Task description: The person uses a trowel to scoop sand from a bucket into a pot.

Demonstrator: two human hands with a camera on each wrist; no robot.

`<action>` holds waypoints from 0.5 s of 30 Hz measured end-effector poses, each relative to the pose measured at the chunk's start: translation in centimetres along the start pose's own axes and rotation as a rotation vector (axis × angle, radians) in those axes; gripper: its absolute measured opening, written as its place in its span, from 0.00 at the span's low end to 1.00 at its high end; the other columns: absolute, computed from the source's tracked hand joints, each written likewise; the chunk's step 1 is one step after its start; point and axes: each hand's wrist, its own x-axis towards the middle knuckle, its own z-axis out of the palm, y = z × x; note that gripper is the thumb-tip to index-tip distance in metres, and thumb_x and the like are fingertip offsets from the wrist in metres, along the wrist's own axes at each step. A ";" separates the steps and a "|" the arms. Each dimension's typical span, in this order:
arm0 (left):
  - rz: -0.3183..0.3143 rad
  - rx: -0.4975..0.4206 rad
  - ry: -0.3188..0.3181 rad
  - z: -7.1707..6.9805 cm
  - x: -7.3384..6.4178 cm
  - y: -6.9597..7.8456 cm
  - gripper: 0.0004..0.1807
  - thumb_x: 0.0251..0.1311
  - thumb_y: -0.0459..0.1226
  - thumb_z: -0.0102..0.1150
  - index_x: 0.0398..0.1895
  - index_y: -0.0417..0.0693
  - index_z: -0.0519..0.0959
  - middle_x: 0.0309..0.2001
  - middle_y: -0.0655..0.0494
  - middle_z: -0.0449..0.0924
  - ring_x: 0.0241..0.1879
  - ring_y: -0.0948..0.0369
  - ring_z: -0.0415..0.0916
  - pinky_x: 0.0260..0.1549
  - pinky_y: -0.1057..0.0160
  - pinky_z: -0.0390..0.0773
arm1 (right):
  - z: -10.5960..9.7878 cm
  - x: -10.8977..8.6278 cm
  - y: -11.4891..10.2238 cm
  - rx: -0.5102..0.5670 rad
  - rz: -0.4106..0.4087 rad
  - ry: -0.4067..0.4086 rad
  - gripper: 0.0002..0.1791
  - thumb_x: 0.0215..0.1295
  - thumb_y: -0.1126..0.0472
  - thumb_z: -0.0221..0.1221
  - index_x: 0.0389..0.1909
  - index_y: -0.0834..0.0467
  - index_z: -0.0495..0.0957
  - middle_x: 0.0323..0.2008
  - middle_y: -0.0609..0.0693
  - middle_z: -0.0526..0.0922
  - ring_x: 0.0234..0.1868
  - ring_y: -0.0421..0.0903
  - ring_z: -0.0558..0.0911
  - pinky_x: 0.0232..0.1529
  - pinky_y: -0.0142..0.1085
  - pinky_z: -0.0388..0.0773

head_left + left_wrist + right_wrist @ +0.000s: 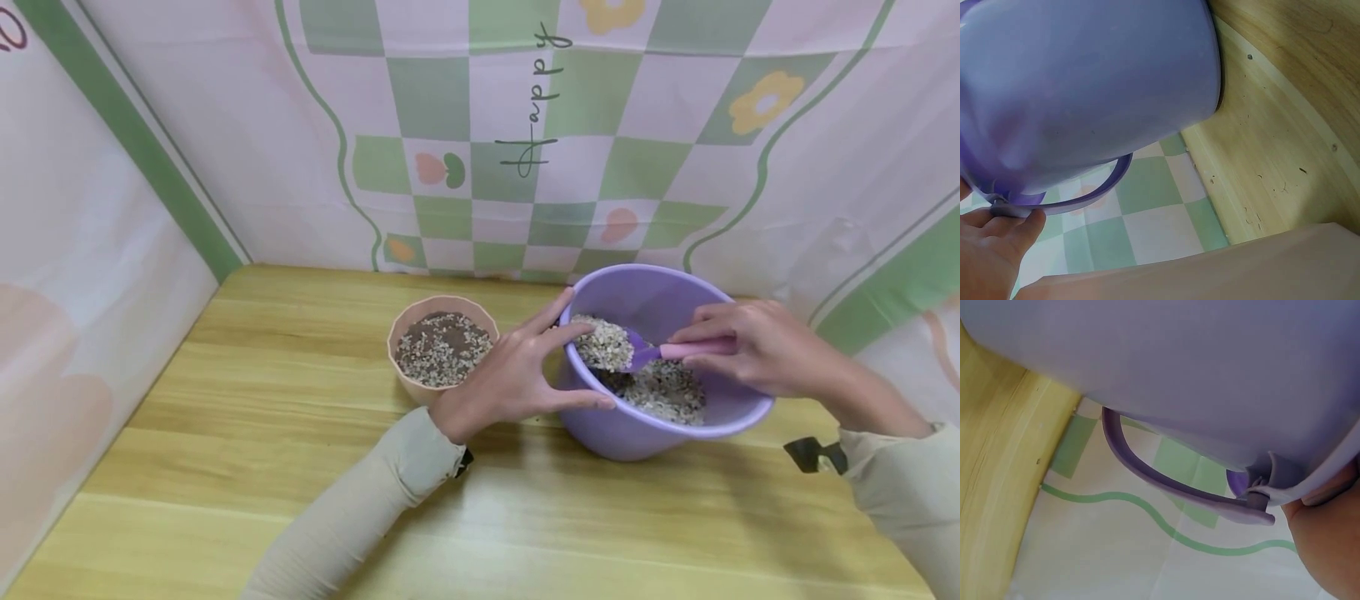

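Observation:
A purple bucket (618, 437) stands on the table with pale, mixed gravel (671, 398) inside. My left hand (513, 375) holds its near-left rim, some fingers over the edge and the thumb against the rim. In the left wrist view that hand is by the root of the bucket's handle (1100, 187), which hangs down. My right hand (768, 346) grips the pink handle of a small purple trowel (693, 348) inside the bucket. Its blade carries a heap of gravel (603, 346) near the left rim. The right wrist view shows mostly the bucket's outer wall (1166, 362); the trowel is hidden there.
Left of the bucket, partly behind my left wrist, stands a peach pot (405, 385) holding brown soil scattered with gravel. A checked cloth (510, 100) hangs behind the wooden table (262, 400). Small dark crumbs lie on the wood in the left wrist view.

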 end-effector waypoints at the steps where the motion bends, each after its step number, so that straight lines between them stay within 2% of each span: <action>1: -0.003 0.003 -0.001 0.0 0.0 0.0 0.50 0.45 0.66 0.71 0.72 0.57 0.69 0.79 0.66 0.31 0.59 0.45 0.76 0.56 0.52 0.78 | 0.0 -0.1 0.0 0.004 0.000 0.002 0.19 0.37 0.64 0.78 0.36 0.50 0.90 0.33 0.37 0.85 0.29 0.32 0.80 0.31 0.23 0.74; 9: -0.008 0.003 -0.008 0.1 0.0 0.0 0.51 0.46 0.66 0.70 0.73 0.57 0.68 0.79 0.67 0.30 0.62 0.44 0.73 0.58 0.51 0.76 | -0.1 -0.2 0.1 0.060 0.005 -0.002 0.18 0.40 0.64 0.78 0.37 0.51 0.90 0.34 0.38 0.86 0.29 0.32 0.80 0.27 0.21 0.74; 15: 0.004 0.000 0.000 0.1 -0.1 -0.1 0.51 0.46 0.65 0.71 0.73 0.56 0.68 0.79 0.66 0.31 0.60 0.45 0.75 0.60 0.51 0.75 | -0.4 -0.2 0.0 0.079 -0.013 0.023 0.22 0.37 0.68 0.77 0.38 0.52 0.90 0.34 0.38 0.86 0.29 0.31 0.80 0.27 0.21 0.74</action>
